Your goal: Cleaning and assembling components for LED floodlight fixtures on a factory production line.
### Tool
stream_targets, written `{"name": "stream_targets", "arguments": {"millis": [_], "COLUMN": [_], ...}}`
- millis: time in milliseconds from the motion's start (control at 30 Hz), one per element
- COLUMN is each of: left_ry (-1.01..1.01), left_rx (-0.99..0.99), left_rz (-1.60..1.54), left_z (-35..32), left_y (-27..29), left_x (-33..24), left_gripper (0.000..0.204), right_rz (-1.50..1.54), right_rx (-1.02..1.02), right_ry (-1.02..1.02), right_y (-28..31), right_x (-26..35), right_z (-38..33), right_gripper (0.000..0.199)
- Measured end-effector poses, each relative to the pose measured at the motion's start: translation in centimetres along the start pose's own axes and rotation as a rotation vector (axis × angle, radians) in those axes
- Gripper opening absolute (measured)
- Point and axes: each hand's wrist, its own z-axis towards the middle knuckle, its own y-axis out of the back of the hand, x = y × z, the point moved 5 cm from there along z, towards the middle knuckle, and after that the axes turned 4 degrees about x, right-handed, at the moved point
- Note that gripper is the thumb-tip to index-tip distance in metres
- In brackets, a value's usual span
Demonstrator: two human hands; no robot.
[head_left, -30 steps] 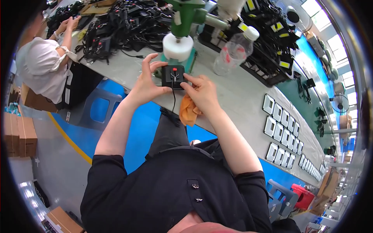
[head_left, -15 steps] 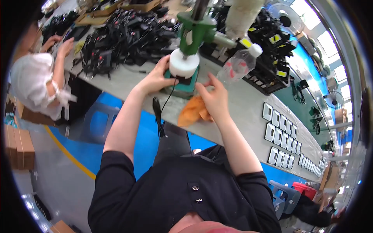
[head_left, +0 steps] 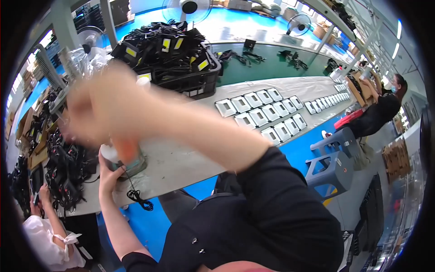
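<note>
My left hand [head_left: 108,177] curls against the side of a white round press head [head_left: 108,153] and the green base [head_left: 138,167] under it. Its thumb lies by the start of a black cord [head_left: 140,200], which hangs in a loose bundle over the table edge; the piece it belongs to is mostly hidden. My right hand [head_left: 102,102] is raised above the press, smeared by motion, so its fingers and anything in them cannot be made out. An orange cloth [head_left: 128,147], blurred, shows below it, in front of the press.
Rows of white-faced, black-framed lamp housings [head_left: 258,116] lie on the grey table [head_left: 181,158]. Behind stands a black crate [head_left: 199,86] heaped with corded lamps. Black cables [head_left: 68,174] pile up at left, near a co-worker in white [head_left: 50,242]. Grey stools [head_left: 331,170] stand at right.
The view has swung to the right. My right hand has risen from beside the orange cloth to above the press. My left hand stays at the press base.
</note>
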Motion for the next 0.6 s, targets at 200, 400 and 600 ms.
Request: {"name": "stream_targets", "arguments": {"millis": [200, 400, 600], "left_ry": [0.159, 0.046, 0.038], "left_rx": [0.030, 0.073, 0.051], "left_rz": [-0.160, 0.185, 0.107], "left_z": [0.7, 2.5, 3.0], "left_y": [-1.1, 1.2, -1.8], "left_x": [-1.4, 0.8, -1.8], "left_gripper": [0.081, 0.082, 0.087], "right_rz": [-0.179, 0.041, -0.011], "right_rx": [-0.500, -0.446, -0.430], "right_ry": [0.209, 0.083, -0.026], "right_y": [-3.2, 1.7, 2.4], "right_x": [1.6, 0.8, -2.3], "right_z": [-9.6, 0.0, -5.0], "right_gripper": [0.020, 0.018, 0.039]}}
